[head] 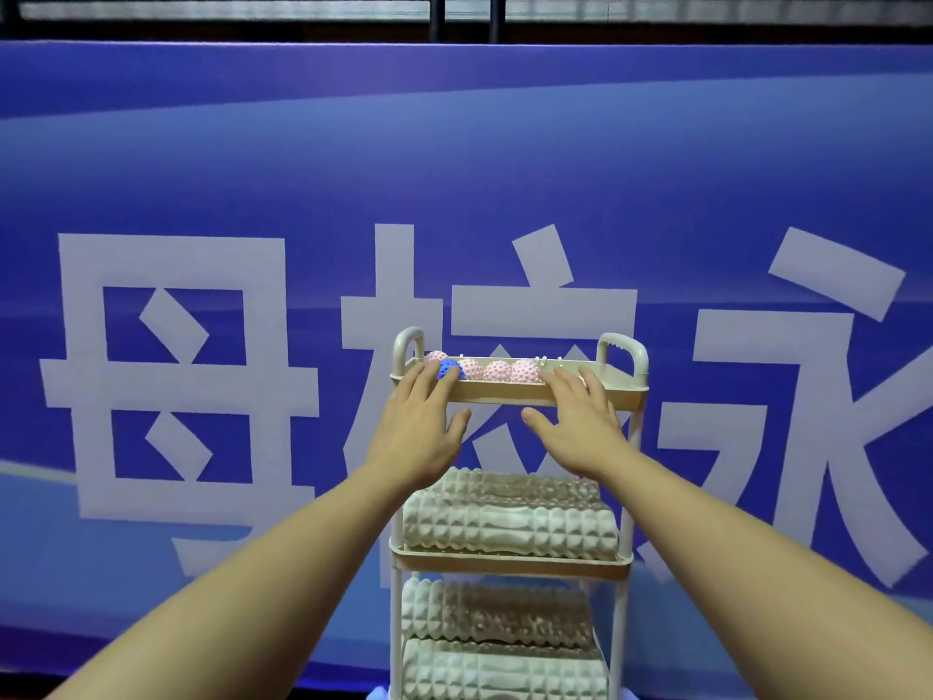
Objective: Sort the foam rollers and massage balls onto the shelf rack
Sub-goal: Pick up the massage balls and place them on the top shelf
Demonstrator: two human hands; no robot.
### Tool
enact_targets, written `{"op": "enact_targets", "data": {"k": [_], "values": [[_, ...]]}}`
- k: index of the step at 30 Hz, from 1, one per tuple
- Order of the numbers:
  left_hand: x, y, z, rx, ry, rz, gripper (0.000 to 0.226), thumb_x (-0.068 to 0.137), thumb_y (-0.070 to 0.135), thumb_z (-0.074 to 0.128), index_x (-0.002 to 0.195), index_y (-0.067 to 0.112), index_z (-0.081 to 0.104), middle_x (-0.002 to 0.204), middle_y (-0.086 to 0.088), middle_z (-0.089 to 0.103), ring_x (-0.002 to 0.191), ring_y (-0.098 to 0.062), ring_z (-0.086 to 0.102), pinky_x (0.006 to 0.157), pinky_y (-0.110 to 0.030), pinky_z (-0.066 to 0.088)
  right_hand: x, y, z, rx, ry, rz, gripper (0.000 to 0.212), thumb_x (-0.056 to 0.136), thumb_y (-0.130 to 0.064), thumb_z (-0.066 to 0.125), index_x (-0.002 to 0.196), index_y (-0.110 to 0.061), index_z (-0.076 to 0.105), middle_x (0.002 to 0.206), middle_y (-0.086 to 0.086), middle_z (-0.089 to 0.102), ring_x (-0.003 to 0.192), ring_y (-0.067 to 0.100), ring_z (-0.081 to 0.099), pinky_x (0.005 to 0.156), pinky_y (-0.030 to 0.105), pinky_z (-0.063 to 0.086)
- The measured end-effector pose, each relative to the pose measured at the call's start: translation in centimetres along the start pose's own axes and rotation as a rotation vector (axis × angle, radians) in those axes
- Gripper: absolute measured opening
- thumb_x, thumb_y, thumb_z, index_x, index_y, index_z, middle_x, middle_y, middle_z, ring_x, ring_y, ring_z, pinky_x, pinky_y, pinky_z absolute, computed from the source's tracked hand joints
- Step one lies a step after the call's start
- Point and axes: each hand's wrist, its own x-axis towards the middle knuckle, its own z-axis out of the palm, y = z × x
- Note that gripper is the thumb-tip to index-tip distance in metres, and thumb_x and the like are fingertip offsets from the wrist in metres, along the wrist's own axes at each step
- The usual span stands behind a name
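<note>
A cream three-tier shelf rack stands in front of me. Its top tray holds several pink spiky massage balls and one blue spiky ball at the left. Ridged cream foam rollers lie on the middle tier and the bottom tier. My left hand reaches over the tray's front rim with straight fingers touching the blue ball. My right hand lies flat over the front rim at the right, fingers extending into the tray and hiding what is beneath them.
A large blue banner with big white characters fills the background right behind the rack. Dark railing runs along the top. The rack has a handle on each side of the top tray.
</note>
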Motion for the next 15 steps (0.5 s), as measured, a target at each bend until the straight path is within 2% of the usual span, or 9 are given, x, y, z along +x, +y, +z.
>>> {"op": "enact_targets", "data": {"k": [3,6,9,12,13,15], "values": [[-1.9,1.1,-0.2,0.025,0.056,0.011,0.06,0.106,0.045,0.042,0.16,0.024,0.027,0.17,0.003,0.018,0.157,-0.018,0.01,0.126,-0.041,0.017,-1.3,-0.3,0.2,0.125,0.06,-0.033,0.059,0.103,-0.045,0.046,0.157,-0.03,0.026,0.167,-0.008,0.017,0.155,0.014,0.001,0.125,0.046,0.015],[-4.6,2.6,-0.3,-0.056,0.094,-0.025,0.056,0.106,0.046,0.04,0.158,0.028,0.031,0.167,0.004,0.025,0.154,-0.017,0.019,0.124,-0.042,0.024,-4.0,-1.1,0.8,0.241,0.164,-0.054,0.052,0.104,-0.041,0.046,0.154,-0.032,0.033,0.163,-0.012,0.028,0.153,0.01,0.016,0.123,0.044,0.025],[-8.8,3.7,0.5,-0.224,0.118,-0.127,0.051,0.106,0.047,0.039,0.154,0.031,0.038,0.161,0.008,0.033,0.148,-0.013,0.029,0.117,-0.038,0.029,-8.6,-1.5,2.3,0.365,0.225,-0.064,0.042,0.105,-0.037,0.047,0.147,-0.031,0.044,0.151,-0.015,0.043,0.137,-0.001,0.035,0.112,0.027,0.033],[-14.5,4.0,2.5,-0.396,0.1,-0.243,0.047,0.105,0.048,0.037,0.149,0.033,0.045,0.156,0.013,0.038,0.144,-0.008,0.032,0.118,-0.037,0.032,-14.7,-0.9,5.4,0.446,0.192,-0.032,0.037,0.105,-0.036,0.046,0.141,-0.031,0.049,0.14,-0.02,0.049,0.127,-0.01,0.04,0.102,0.008,0.03],[-16.6,3.8,3.5,-0.423,0.08,-0.272,0.047,0.105,0.048,0.037,0.148,0.032,0.046,0.154,0.014,0.039,0.143,-0.008,0.034,0.118,-0.037,0.032,-16.9,-0.3,6.9,0.45,0.166,-0.008,0.036,0.105,-0.037,0.046,0.141,-0.032,0.049,0.138,-0.022,0.049,0.128,-0.01,0.041,0.102,0.006,0.031],[-20.9,3.2,6.0,-0.422,0.005,-0.308,0.046,0.105,0.048,0.038,0.146,0.031,0.047,0.152,0.014,0.04,0.141,-0.008,0.037,0.116,-0.037,0.034,-21.3,1.3,10.6,0.411,0.091,0.055,0.036,0.104,-0.039,0.046,0.14,-0.032,0.05,0.137,-0.021,0.05,0.129,-0.005,0.044,0.105,0.016,0.038]]}}
